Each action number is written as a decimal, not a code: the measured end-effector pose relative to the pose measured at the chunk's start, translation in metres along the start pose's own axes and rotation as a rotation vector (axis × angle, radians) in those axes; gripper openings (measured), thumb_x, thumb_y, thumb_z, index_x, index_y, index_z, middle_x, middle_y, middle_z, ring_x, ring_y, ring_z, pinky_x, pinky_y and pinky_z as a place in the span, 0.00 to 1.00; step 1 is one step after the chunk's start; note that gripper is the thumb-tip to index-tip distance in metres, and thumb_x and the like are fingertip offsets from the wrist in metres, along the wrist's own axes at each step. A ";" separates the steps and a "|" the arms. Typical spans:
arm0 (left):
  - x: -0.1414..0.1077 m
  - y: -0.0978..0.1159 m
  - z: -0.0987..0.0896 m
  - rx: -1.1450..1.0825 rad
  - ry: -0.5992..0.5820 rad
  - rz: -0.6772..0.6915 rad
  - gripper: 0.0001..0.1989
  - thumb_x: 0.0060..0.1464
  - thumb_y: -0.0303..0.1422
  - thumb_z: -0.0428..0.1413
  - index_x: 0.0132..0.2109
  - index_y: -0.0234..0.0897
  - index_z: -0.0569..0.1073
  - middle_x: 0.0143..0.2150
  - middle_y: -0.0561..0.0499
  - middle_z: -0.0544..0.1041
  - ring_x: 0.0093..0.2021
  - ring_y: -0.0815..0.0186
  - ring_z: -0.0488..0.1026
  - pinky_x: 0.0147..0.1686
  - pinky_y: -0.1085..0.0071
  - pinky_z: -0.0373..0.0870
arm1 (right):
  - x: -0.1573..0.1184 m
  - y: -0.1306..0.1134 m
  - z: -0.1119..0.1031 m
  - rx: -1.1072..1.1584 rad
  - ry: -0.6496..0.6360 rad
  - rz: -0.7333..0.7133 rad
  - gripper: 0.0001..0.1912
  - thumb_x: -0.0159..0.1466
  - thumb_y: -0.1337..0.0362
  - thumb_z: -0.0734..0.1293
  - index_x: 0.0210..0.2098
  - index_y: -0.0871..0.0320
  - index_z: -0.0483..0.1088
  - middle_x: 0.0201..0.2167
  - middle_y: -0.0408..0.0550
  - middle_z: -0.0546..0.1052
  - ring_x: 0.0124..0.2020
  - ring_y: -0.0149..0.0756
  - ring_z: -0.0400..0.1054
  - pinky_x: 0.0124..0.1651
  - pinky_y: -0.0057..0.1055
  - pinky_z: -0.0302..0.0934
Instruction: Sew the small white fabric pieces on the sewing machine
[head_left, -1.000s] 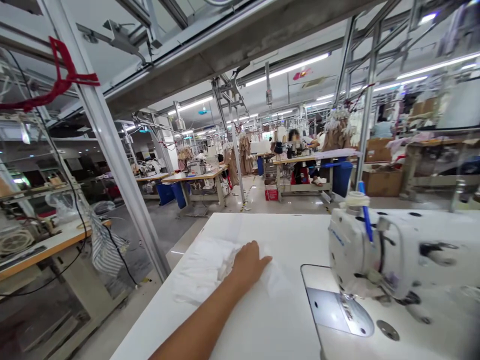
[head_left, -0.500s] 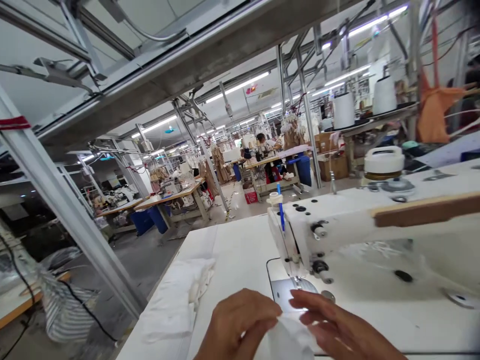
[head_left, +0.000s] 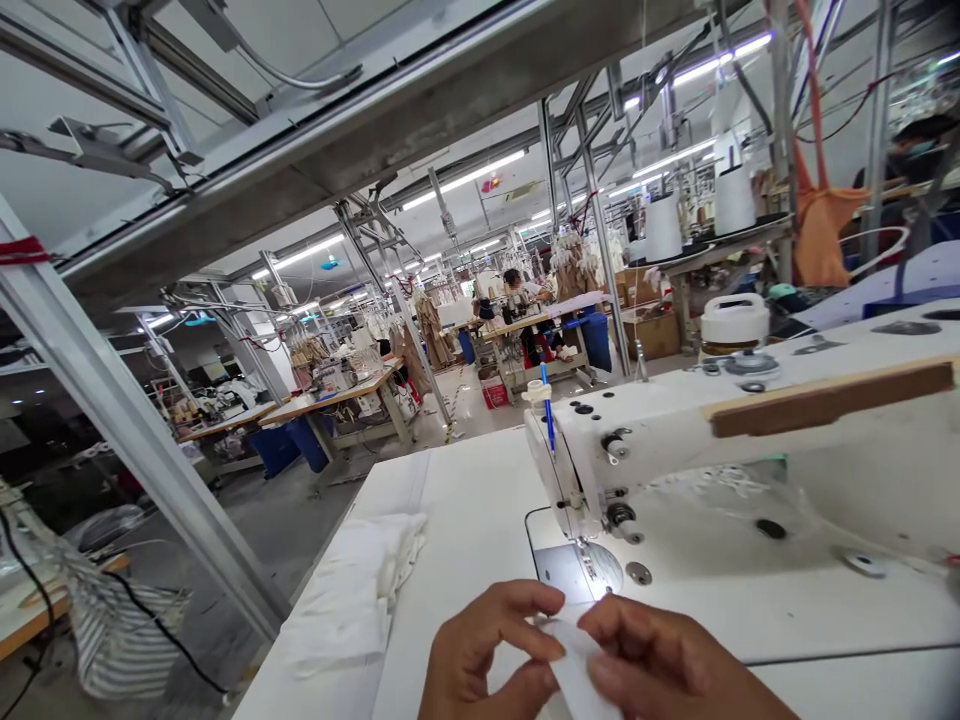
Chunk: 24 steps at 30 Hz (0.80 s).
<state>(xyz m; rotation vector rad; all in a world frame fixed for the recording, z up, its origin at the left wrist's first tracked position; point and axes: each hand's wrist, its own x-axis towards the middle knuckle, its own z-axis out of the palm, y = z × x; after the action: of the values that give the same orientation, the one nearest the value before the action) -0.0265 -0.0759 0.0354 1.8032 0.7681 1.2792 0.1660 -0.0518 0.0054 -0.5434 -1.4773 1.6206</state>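
A small folded piece of white fabric (head_left: 576, 660) is between my two hands, low in the view in front of the sewing machine (head_left: 574, 480). My left hand (head_left: 491, 650) has its curled fingertips on the cloth's left edge. My right hand (head_left: 664, 660) pinches the right edge between thumb and fingers. Both hands are just short of the lit needle plate (head_left: 577, 570), with the cloth raised towards me. The lower end of the cloth runs out of the frame. A blue pen-like stick (head_left: 548, 410) stands upright at the machine head.
A stack of white fabric pieces (head_left: 360, 590) lies on the table's left side. A brown strip (head_left: 832, 400) is on the machine arm. Thread cones (head_left: 735, 200) stand behind at right. A metal post (head_left: 142, 430) rises at left. A person (head_left: 521, 285) sits at another machine far back.
My right hand has closed from spread fingers into a pinch on the fabric. My left fingers have shifted along its edge. The view has turned slightly right.
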 end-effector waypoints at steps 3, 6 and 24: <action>-0.003 -0.002 -0.002 0.040 -0.144 0.009 0.05 0.54 0.29 0.60 0.38 0.43 0.80 0.52 0.45 0.73 0.52 0.57 0.71 0.54 0.63 0.63 | -0.002 -0.012 -0.005 -0.068 0.026 -0.012 0.23 0.57 0.43 0.69 0.30 0.58 0.69 0.25 0.43 0.67 0.27 0.32 0.61 0.33 0.28 0.58; -0.004 -0.001 -0.002 -0.155 -0.191 -0.159 0.11 0.50 0.32 0.64 0.43 0.43 0.76 0.54 0.46 0.70 0.47 0.64 0.71 0.52 0.66 0.62 | -0.005 -0.020 -0.009 -0.208 0.030 -0.009 0.21 0.59 0.44 0.67 0.31 0.58 0.69 0.26 0.43 0.67 0.28 0.32 0.60 0.32 0.28 0.56; 0.005 0.021 0.002 -0.356 -0.324 -0.537 0.17 0.45 0.34 0.67 0.32 0.32 0.66 0.28 0.53 0.71 0.26 0.78 0.66 0.27 0.82 0.57 | -0.013 0.001 -0.014 -0.045 -0.269 0.086 0.37 0.59 0.32 0.58 0.42 0.60 0.71 0.24 0.43 0.63 0.24 0.26 0.53 0.27 0.22 0.49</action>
<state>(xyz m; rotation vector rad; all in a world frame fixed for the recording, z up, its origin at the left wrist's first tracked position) -0.0224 -0.0832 0.0557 1.3449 0.7209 0.6966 0.1841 -0.0545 -0.0014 -0.4307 -1.7104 1.7858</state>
